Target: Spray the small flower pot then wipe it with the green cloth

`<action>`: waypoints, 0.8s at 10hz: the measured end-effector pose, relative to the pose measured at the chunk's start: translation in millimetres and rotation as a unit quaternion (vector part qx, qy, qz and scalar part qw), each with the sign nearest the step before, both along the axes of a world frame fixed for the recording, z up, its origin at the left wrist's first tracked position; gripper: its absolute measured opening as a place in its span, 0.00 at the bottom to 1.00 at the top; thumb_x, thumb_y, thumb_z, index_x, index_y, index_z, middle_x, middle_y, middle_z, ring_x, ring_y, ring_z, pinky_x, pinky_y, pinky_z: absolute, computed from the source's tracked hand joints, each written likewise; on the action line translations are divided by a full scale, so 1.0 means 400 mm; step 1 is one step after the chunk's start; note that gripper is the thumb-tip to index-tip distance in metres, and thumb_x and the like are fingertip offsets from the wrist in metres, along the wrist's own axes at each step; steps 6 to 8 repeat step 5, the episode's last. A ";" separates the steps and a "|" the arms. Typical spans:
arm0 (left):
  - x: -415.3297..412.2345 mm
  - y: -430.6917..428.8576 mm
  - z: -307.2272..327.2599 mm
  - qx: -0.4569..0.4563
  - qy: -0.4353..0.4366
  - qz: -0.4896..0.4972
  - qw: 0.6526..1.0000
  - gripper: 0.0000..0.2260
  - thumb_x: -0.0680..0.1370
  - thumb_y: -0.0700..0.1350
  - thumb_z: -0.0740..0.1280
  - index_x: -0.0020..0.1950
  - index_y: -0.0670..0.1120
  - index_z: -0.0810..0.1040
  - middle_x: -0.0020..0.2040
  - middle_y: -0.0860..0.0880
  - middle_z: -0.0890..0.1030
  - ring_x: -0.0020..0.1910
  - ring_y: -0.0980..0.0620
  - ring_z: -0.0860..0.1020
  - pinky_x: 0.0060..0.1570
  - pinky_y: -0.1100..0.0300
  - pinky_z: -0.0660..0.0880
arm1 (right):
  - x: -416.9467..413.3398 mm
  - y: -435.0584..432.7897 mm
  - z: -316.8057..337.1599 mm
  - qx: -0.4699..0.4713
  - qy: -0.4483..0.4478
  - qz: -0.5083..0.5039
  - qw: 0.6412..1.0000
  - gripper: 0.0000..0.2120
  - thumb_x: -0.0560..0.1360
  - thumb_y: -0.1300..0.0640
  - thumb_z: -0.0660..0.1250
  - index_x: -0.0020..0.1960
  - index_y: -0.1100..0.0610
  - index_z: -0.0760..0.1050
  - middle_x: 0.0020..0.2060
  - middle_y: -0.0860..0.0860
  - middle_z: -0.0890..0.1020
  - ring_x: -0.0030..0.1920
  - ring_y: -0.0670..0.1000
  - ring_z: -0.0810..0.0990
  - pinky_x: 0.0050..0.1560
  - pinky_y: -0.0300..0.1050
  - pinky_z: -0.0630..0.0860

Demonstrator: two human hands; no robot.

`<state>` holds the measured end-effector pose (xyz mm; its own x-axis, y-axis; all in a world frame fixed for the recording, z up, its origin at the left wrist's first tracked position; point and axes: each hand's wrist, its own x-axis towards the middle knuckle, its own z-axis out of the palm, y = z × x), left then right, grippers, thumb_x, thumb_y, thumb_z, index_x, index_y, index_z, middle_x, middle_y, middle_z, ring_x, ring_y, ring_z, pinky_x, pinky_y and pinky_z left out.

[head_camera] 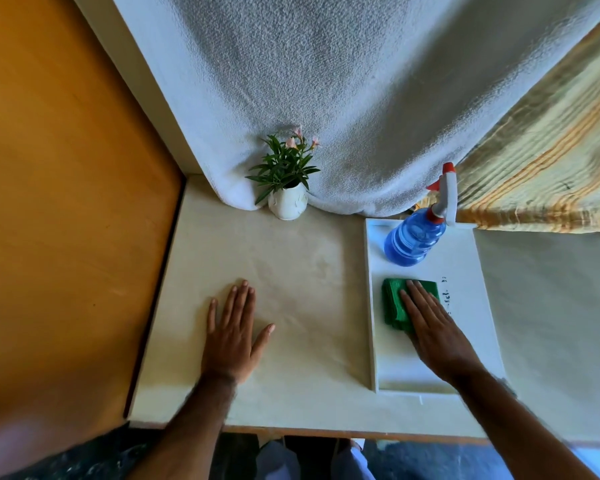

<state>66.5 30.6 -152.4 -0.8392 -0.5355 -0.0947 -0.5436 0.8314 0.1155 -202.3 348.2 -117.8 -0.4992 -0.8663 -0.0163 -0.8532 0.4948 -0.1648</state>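
Note:
A small white flower pot [288, 204] with green leaves and pink flowers stands at the back of the cream table, against a hanging white towel. A blue spray bottle [414, 242] with a white and red trigger head stands at the far end of a white tray [465, 258]. A folded green cloth [394, 301] lies on the tray in front of the bottle. My right hand [433, 329] rests flat on the cloth, fingers straight, covering its right part. My left hand [234, 332] lies flat and open on the bare table, well in front of the pot.
An orange wooden panel [66, 202] borders the table on the left. The white towel [326, 91] and a striped yellow fabric [551, 161] hang behind the table. The table's front edge [326, 433] runs just above my knees.

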 end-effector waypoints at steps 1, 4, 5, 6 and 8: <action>-0.001 -0.001 0.005 0.006 -0.006 0.000 1.000 0.38 0.82 0.66 0.52 0.84 0.42 0.58 0.85 0.43 0.60 0.84 0.43 0.60 0.80 0.33 0.62 | 0.013 -0.001 -0.013 0.050 -0.010 -0.006 0.999 0.37 0.82 0.40 0.55 0.82 0.63 0.55 0.82 0.62 0.55 0.83 0.60 0.53 0.82 0.58 0.54; -0.041 0.001 0.105 0.062 -0.062 0.003 0.996 0.51 0.76 0.73 0.28 0.83 0.41 0.63 0.83 0.40 0.67 0.80 0.40 0.68 0.78 0.38 0.64 | 0.045 -0.044 0.069 0.054 0.002 0.000 0.999 0.45 0.81 0.30 0.54 0.82 0.65 0.54 0.83 0.62 0.55 0.83 0.59 0.53 0.80 0.60 0.59; -0.094 -0.030 0.194 0.060 -0.003 -0.030 0.998 0.50 0.78 0.73 0.33 0.79 0.38 0.69 0.79 0.38 0.73 0.78 0.39 0.71 0.78 0.39 0.67 | 0.050 -0.140 0.160 0.003 0.024 0.033 0.999 0.44 0.82 0.31 0.53 0.82 0.65 0.54 0.83 0.61 0.55 0.83 0.58 0.53 0.80 0.60 0.61; -0.094 -0.030 0.194 0.060 -0.003 -0.030 0.998 0.50 0.78 0.73 0.33 0.79 0.38 0.69 0.79 0.38 0.73 0.78 0.39 0.71 0.78 0.39 0.67 | 0.050 -0.140 0.160 0.003 0.024 0.033 0.999 0.44 0.82 0.31 0.53 0.82 0.65 0.54 0.83 0.61 0.55 0.83 0.58 0.53 0.80 0.60 0.61; -0.094 -0.030 0.194 0.060 -0.003 -0.030 0.998 0.50 0.78 0.73 0.33 0.79 0.38 0.69 0.79 0.38 0.73 0.78 0.39 0.71 0.78 0.39 0.67 | 0.050 -0.140 0.160 0.003 0.024 0.033 0.999 0.44 0.82 0.31 0.53 0.82 0.65 0.54 0.83 0.61 0.55 0.83 0.58 0.53 0.80 0.60 0.61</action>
